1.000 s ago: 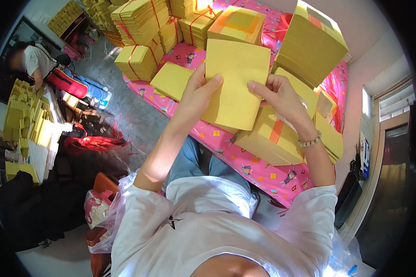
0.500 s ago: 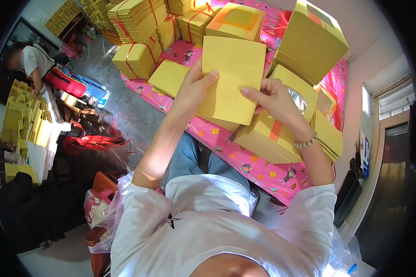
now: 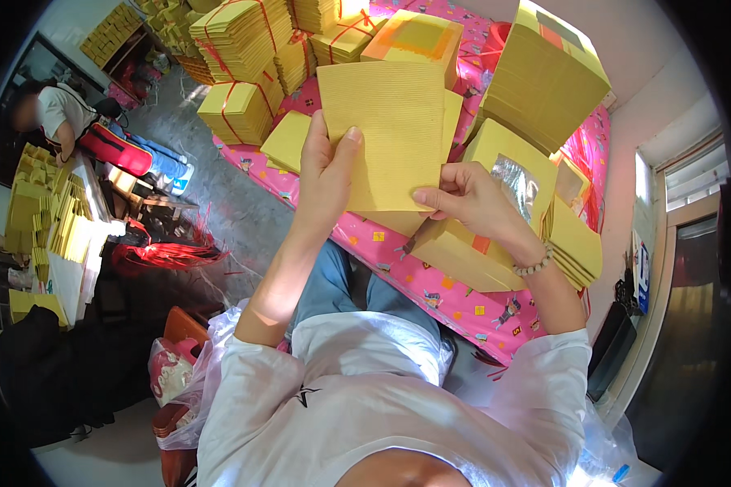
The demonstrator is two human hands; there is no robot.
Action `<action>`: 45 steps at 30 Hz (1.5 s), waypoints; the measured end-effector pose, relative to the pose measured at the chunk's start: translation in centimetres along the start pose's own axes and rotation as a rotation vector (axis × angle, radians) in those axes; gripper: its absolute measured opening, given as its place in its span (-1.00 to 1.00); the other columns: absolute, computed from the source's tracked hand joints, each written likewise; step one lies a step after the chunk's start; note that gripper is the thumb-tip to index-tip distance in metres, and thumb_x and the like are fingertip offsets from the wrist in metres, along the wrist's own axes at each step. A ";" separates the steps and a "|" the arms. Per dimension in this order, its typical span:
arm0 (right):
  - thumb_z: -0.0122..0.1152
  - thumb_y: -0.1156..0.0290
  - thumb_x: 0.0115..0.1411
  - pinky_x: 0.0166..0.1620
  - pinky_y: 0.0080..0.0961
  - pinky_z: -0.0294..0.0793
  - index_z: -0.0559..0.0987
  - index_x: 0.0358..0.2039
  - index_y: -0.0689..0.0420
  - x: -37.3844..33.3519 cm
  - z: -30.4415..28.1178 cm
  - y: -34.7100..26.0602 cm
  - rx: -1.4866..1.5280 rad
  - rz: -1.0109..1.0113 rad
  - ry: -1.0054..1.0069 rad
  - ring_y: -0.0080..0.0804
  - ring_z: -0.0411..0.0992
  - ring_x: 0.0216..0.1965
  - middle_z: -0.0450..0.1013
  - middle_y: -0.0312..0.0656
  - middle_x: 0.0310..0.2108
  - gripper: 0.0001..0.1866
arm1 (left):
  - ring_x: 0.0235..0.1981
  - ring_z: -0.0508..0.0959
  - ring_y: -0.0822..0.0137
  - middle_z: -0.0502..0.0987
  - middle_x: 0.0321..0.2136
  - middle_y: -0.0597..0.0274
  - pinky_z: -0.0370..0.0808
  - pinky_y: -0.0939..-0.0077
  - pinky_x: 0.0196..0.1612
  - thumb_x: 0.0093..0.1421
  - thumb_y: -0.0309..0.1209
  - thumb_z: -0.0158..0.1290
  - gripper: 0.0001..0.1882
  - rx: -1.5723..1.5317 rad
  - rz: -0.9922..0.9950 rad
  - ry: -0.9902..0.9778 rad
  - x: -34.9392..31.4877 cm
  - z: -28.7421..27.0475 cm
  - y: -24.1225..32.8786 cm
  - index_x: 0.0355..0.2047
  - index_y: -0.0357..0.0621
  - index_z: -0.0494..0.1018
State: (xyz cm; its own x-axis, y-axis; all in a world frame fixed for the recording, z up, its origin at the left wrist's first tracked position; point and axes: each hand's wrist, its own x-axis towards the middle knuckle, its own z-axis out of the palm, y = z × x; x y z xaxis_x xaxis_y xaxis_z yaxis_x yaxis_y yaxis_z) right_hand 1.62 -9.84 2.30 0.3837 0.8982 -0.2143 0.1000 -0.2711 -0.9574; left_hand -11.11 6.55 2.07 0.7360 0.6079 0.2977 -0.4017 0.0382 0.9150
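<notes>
I hold a yellow, ribbed paper sheet (image 3: 388,138) upright in front of me, above the pink table cover. My left hand (image 3: 326,169) grips its left edge, thumb flat across the front and the other fingers behind. At the lower right corner my right hand (image 3: 467,195), with a beaded bracelet on the wrist, pinches the paper between thumb and curled fingers. More yellow paper shows behind the sheet's right edge; whether it is in my hands I cannot tell. Just beyond my right hand lies a yellow paper stack (image 3: 508,154) with a silvery patch on top.
Yellow stacks bound with red ties (image 3: 237,109) stand at the back left on the pink printed cover (image 3: 398,260). A tall yellow block (image 3: 544,81) leans at the back right. A co-worker (image 3: 69,114) bends over a paper-laden table (image 3: 89,235) at the far left.
The paper has shifted left, and its face now looks ribbed. My left hand moved left with it. My right hand has slid down to the lower right corner.
</notes>
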 end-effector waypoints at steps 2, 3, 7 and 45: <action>0.25 0.18 0.18 -0.41 -0.70 0.45 0.59 -0.38 0.23 -0.1 0.2 -0.4 0.007 -0.004 -0.001 -0.70 0.43 -0.47 0.50 -0.37 -0.51 -0.68 | -0.01 0.43 0.46 0.44 -0.01 0.21 0.34 0.55 0.04 0.31 -0.48 -0.12 -0.61 -0.030 -0.010 0.006 -0.1 -0.2 0.0 0.13 -0.25 0.20; 0.24 0.18 0.18 -0.41 -0.70 0.45 0.59 -0.38 0.23 0.0 0.1 -0.6 -0.019 -0.023 0.010 -0.71 0.43 -0.47 0.50 -0.38 -0.51 -0.68 | -0.01 0.43 0.46 0.44 -0.01 0.21 0.34 0.55 0.05 0.31 -0.47 -0.12 -0.61 -0.045 -0.016 0.008 -0.2 -0.4 -0.1 0.14 -0.25 0.20; 0.23 0.18 0.19 -0.41 -0.70 0.44 0.58 -0.38 0.23 0.9 -0.7 -1.8 0.065 -0.083 0.101 -0.73 0.41 -0.48 0.48 -0.40 -0.53 -0.69 | -0.02 0.43 0.45 0.44 -0.02 0.20 0.35 0.55 0.03 0.31 -0.48 -0.13 -0.62 -0.026 -0.061 -0.021 -1.3 -0.9 -0.4 0.13 -0.24 0.20; 0.38 0.22 -0.12 -0.22 -0.28 0.40 0.46 -0.26 0.20 0.9 1.0 -0.1 -0.983 -0.494 0.069 -0.14 0.36 -0.25 0.33 -0.10 -0.33 -0.53 | 0.10 0.39 0.19 0.34 0.10 0.13 0.36 0.25 0.15 0.32 -0.52 -0.21 -0.60 -0.371 -0.403 0.493 -0.5 -16.2 -9.9 0.17 -0.21 0.16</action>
State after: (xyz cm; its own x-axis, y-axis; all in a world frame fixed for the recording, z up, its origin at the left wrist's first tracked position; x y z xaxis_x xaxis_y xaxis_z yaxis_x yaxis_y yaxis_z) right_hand 0.99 -8.66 2.03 0.1472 0.9706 0.1903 0.9315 -0.0714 -0.3567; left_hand -16.33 18.72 -11.58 0.5699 0.7728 -0.2793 -0.3739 0.5465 0.7493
